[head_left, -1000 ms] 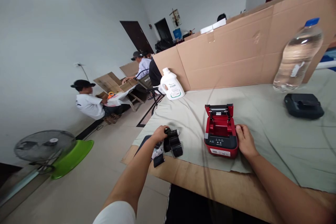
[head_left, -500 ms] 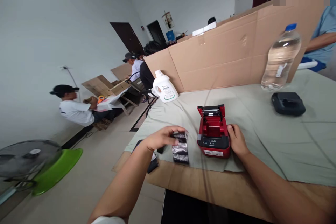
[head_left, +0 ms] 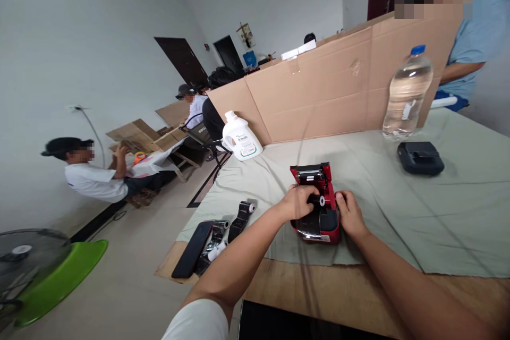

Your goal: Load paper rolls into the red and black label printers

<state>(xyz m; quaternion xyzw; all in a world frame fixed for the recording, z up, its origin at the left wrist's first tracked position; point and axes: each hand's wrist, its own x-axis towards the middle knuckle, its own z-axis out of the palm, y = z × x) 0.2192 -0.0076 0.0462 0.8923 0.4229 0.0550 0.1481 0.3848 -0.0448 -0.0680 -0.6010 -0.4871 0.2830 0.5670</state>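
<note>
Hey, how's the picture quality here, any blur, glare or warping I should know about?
Head view: wide-angle warping bends the cardboard divider and tilts the room; even, soft light, faint shadows; sheen on the water bottle; the red printer between left hand and right hand is fairly sharp; faces are pixelated.

- Red printer point(head_left: 324, 211): lid open and upright, sitting between both hands.
- Black ribbon roll point(head_left: 316, 202): under left fingertips, lying inside the printer, white core showing.
</note>
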